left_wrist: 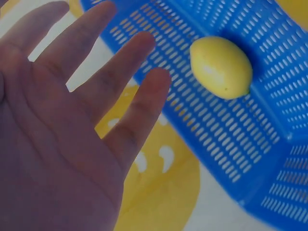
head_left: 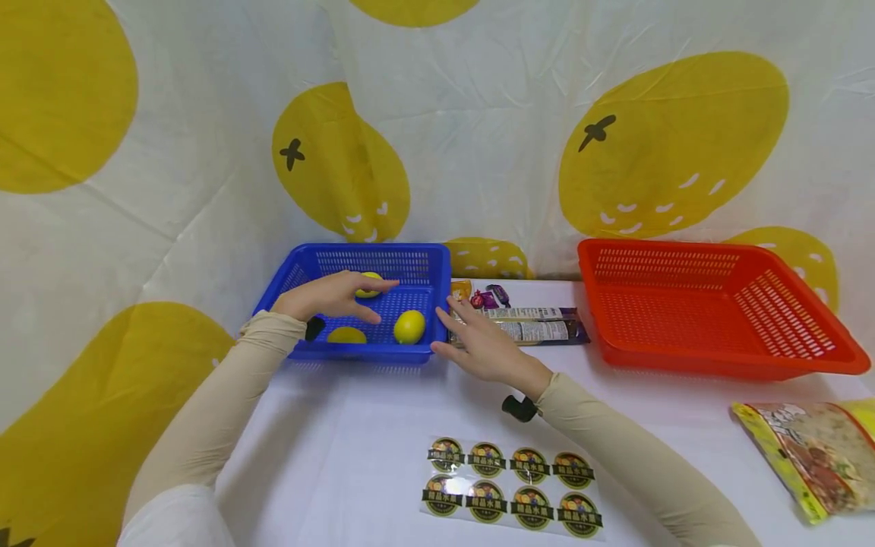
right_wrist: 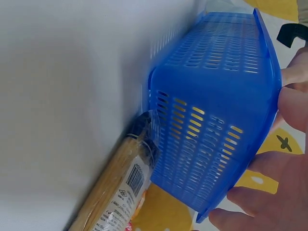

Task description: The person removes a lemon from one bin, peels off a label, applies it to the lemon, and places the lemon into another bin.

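Observation:
A blue plastic basket [head_left: 369, 352] stands at the back left with yellow lemons in it. One lemon [head_left: 409, 327] lies near its right front corner, another [head_left: 346, 335] is partly covered by the front rim, and a third [head_left: 371, 284] sits at the back, partly behind my left hand [head_left: 331, 295]. That hand hovers over the basket, fingers extended and apart, holding nothing. My right hand [head_left: 484, 346] is at the basket's right rim, its fingers spread. In the right wrist view its fingertips [right_wrist: 269, 163] appear against the basket's rim [right_wrist: 272, 103]; how firmly, I cannot tell.
Long clear-wrapped packs [head_left: 536, 331] and small wrapped sweets [head_left: 487, 298] lie between the blue basket and a red basket [head_left: 683, 357]. A sheet of round stickers [head_left: 513, 486] lies in front. A printed food bag [head_left: 813, 456] is at the right.

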{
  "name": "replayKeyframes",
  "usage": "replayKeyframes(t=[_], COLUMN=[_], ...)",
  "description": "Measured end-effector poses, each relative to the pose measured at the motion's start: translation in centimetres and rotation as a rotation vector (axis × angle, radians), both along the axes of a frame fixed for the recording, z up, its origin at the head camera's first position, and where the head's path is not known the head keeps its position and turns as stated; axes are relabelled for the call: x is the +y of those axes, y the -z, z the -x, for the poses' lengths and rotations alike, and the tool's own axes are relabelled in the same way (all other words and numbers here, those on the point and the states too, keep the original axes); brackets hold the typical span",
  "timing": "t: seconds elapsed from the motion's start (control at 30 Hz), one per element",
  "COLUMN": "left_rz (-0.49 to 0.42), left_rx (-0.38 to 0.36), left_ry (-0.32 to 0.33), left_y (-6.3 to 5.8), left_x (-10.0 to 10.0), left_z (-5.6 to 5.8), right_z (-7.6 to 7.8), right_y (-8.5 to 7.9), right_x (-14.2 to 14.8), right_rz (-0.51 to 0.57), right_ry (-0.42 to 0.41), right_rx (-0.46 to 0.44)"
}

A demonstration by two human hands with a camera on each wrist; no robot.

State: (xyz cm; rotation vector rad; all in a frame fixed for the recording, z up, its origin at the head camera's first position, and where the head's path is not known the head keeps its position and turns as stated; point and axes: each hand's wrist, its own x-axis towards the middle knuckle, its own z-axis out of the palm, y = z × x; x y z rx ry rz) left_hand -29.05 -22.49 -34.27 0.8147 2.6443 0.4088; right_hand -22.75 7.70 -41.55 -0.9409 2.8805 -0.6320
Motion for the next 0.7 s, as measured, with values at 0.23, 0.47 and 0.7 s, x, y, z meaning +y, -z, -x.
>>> replayKeyframes(t=[0.23, 0.47, 0.7], left_rz=[0.048, 0.086, 0.083], left_rx=[-0.128, -0.232, -0.284], left_ry=[0.060, 0.090, 0.057], left_y=[1.5, 3.0, 4.2], left_x=[2.0, 3.7, 4.7], left_z=[2.5, 4.2, 4.7], right_z=[0.2, 0.0, 0.1], right_y=[0.5, 0.3, 0.6], right_x=[0.0, 0.1, 0.0], right_rz=[-0.008, -0.006, -0.001], right_ry=[-0.006, -0.003, -0.003], right_rx=[0.002, 0.005, 0.000])
